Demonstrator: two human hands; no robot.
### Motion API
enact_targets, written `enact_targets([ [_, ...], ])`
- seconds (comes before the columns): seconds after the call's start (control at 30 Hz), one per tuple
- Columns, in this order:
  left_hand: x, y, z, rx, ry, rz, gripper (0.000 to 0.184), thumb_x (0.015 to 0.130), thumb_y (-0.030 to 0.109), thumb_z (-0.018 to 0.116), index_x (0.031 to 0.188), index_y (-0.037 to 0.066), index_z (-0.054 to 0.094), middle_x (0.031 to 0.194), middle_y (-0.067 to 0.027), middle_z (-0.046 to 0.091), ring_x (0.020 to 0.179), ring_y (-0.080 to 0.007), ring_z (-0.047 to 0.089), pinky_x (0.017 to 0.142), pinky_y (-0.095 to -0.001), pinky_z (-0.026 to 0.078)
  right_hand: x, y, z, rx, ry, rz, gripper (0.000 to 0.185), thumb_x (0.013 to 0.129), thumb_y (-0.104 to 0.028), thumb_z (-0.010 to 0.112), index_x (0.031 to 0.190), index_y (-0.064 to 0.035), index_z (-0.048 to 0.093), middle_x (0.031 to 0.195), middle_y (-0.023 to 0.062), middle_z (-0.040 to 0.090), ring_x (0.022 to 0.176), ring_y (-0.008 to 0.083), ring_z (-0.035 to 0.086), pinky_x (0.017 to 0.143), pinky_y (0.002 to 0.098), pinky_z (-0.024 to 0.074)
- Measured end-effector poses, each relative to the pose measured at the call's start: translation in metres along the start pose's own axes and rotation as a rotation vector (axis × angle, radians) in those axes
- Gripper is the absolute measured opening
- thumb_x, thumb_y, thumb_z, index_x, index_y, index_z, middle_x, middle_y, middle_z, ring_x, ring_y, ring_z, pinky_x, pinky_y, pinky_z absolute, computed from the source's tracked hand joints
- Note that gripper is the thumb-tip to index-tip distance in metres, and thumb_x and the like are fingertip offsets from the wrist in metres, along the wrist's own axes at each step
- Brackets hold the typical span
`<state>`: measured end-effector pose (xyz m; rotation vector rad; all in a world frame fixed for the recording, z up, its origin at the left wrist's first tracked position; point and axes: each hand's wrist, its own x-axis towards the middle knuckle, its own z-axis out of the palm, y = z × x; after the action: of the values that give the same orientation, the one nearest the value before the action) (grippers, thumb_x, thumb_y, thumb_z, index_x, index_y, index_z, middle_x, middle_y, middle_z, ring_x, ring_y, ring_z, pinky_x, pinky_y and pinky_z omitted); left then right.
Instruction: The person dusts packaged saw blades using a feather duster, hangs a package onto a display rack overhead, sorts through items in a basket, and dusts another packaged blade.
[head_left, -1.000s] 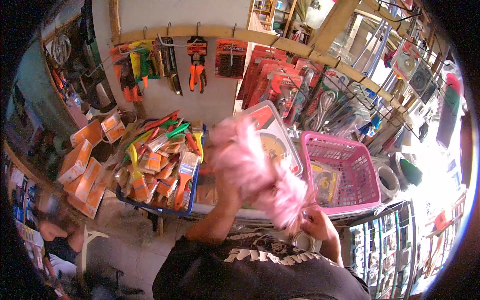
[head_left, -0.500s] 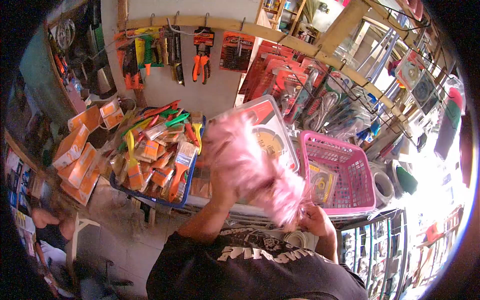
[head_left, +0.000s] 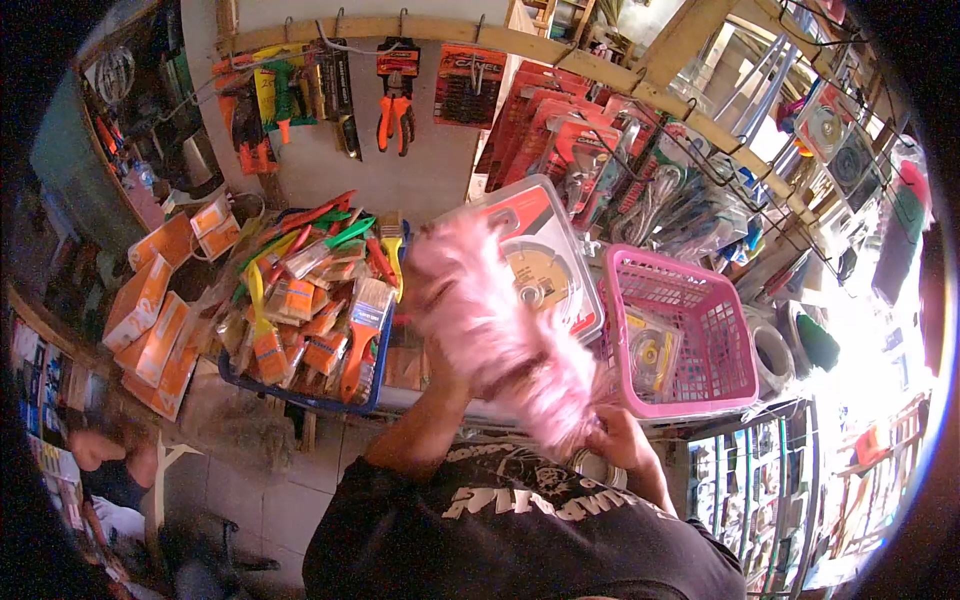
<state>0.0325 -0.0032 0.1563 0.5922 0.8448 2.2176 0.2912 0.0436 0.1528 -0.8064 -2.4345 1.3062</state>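
A fluffy pink duster [head_left: 500, 325], smeared by motion, lies across the view in front of my body. My right hand [head_left: 618, 436] is closed round its lower right end. The upper left part of the duster covers most of my left hand [head_left: 447, 372], whose fingers are hidden. Behind the duster stands a clear-fronted case [head_left: 545, 262] with a round disc inside. To the right of the duster is a pink basket [head_left: 686, 409] holding a packaged disc [head_left: 650, 352]. A blue basket [head_left: 300, 400] full of paintbrushes [head_left: 362, 338] sits to the left.
Orange boxes [head_left: 140, 300] are piled at the left. Packaged tools, among them orange-handled pliers [head_left: 396, 110], hang from a wooden rail [head_left: 360, 38]. White rolls [head_left: 768, 355] sit right of the pink basket. Part of another person [head_left: 115, 465] shows at lower left.
The duster and my right hand have shifted slightly left and up. The camera view has moved a little, so the baskets and hanging tools sit slightly higher in the frame.
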Motion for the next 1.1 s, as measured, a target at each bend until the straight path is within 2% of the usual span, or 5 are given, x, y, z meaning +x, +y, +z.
enact_targets([
  [0.37, -0.001, 0.007, 0.025, -0.261, 0.06, -0.095, 0.048, 0.093, 0.044, 0.031, 0.11, 0.003, 0.049, 0.112, -0.0088, 0.05, 0.101, -0.0161, 0.05, 0.083, -0.034, 0.041, -0.006, 0.015, 0.005, 0.517, 0.126, 0.415, 0.03, 0.085, -0.028, 0.055, 0.09, 0.0018, 0.053, 0.069, 0.0049, 0.05, 0.067, 0.0151, 0.048, 0.061, 0.0311, 0.041],
  [0.43, -0.003, -0.033, -0.016, 0.311, -0.12, 0.357, 0.051, 0.093, 0.045, 0.028, 0.112, 0.002, 0.048, 0.114, -0.0098, 0.049, 0.103, -0.0168, 0.05, 0.087, -0.0338, 0.04, -0.007, 0.007, 0.006, 0.154, 0.016, 0.22, 0.03, 0.085, -0.027, 0.054, 0.09, 0.0025, 0.053, 0.068, 0.0046, 0.049, 0.066, 0.0146, 0.047, 0.059, 0.031, 0.0408],
  [0.87, -0.004, 0.006, 0.026, -0.198, 0.153, -0.026, 0.04, 0.092, 0.035, 0.033, 0.108, 0.003, 0.052, 0.104, -0.0127, 0.056, 0.097, -0.0239, 0.054, 0.084, -0.0377, 0.042, -0.003, 0.006, 0.002, 0.275, 0.148, 0.468, 0.027, 0.085, -0.025, 0.055, 0.092, 0.0005, 0.053, 0.07, 0.0073, 0.05, 0.068, 0.0148, 0.047, 0.064, 0.0312, 0.0417],
  [0.97, 0.001, -0.016, -0.027, 1.536, -0.119, 1.039, 0.046, 0.093, 0.04, 0.031, 0.117, 0.003, 0.046, 0.113, -0.0109, 0.052, 0.103, -0.0214, 0.05, 0.089, -0.0363, 0.039, -0.006, 0.003, 0.011, 0.138, 0.041, 0.327, 0.025, 0.087, -0.026, 0.052, 0.085, -0.0013, 0.051, 0.066, 0.0051, 0.05, 0.062, 0.0112, 0.045, 0.057, 0.0295, 0.04],
  [1.1, -0.009, 0.011, 0.007, -0.176, -0.017, -0.01, 0.05, 0.093, 0.042, 0.028, 0.119, 0.002, 0.042, 0.115, -0.0092, 0.049, 0.106, -0.0199, 0.049, 0.091, -0.0366, 0.037, 0.002, -0.001, 0.01, 0.166, 0.064, 0.353, 0.026, 0.086, -0.026, 0.053, 0.083, 0.0003, 0.05, 0.068, 0.0067, 0.054, 0.063, 0.013, 0.046, 0.059, 0.0315, 0.0405],
])
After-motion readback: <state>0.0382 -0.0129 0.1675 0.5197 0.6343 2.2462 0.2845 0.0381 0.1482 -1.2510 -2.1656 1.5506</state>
